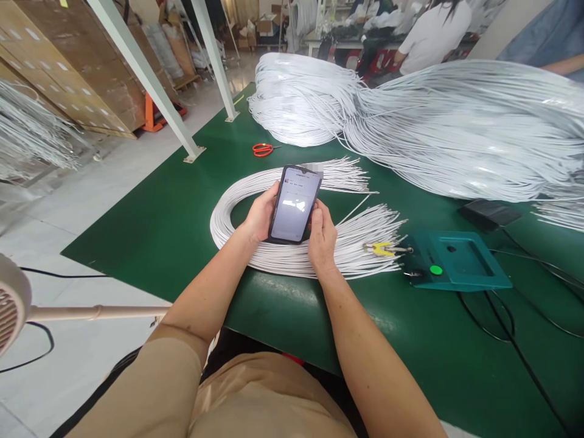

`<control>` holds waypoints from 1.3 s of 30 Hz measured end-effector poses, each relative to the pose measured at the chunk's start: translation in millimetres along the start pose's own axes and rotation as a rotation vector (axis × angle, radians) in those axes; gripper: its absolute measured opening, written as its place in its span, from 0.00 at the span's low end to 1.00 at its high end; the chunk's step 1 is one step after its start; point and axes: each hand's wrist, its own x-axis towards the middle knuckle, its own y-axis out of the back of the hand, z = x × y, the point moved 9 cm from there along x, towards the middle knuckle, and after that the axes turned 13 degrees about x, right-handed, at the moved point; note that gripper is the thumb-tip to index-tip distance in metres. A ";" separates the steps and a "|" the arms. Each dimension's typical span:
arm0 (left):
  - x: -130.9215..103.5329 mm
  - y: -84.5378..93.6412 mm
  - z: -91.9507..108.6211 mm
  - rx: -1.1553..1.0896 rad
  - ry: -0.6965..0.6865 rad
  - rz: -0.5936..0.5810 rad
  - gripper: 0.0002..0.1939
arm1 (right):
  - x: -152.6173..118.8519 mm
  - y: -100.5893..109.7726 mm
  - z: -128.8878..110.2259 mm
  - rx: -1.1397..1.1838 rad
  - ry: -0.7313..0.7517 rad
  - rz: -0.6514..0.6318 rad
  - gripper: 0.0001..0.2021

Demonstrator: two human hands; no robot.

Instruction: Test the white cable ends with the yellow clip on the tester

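A dark, flat rectangular smartphone with a lit screen point(295, 204) sits upright between both hands above the green table point(191, 207), its long axis running away from the person and leaning slightly to the right. The left hand point(261, 214) cups its left edge, fingers curled behind the case and thumb along the side; the right hand point(322, 234) clasps the lower right edge, fingers folded against the case. Both hands are equally close, each pressed to its own long side of the phone. Directly beneath them lies a coil of thin white cable point(292, 258), its cut ends fanning right toward a small yellow-handled tool point(382, 248) and a teal plastic fixture with a green button point(458, 260). Red-handled scissors point(263, 149) lie well apart, farther back.
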 end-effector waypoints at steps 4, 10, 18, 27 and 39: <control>0.2 0.7 0.3 0.000 -0.013 0.000 0.29 | -0.3 -0.3 -0.4 0.002 -0.010 0.002 0.30; -0.7 1.0 0.5 0.010 -0.006 0.017 0.30 | -0.1 -0.1 -0.8 -0.001 -0.009 -0.005 0.29; -0.6 2.1 -0.3 0.020 0.007 0.040 0.30 | 0.0 0.5 -1.5 -0.008 -0.003 -0.004 0.29; -2.5 0.4 2.3 0.020 -0.003 0.053 0.30 | -0.6 -0.2 -1.5 -0.014 -0.009 -0.004 0.29; 0.1 1.7 1.3 0.028 -0.018 0.032 0.30 | 0.2 -0.1 -1.2 -0.013 -0.011 -0.005 0.29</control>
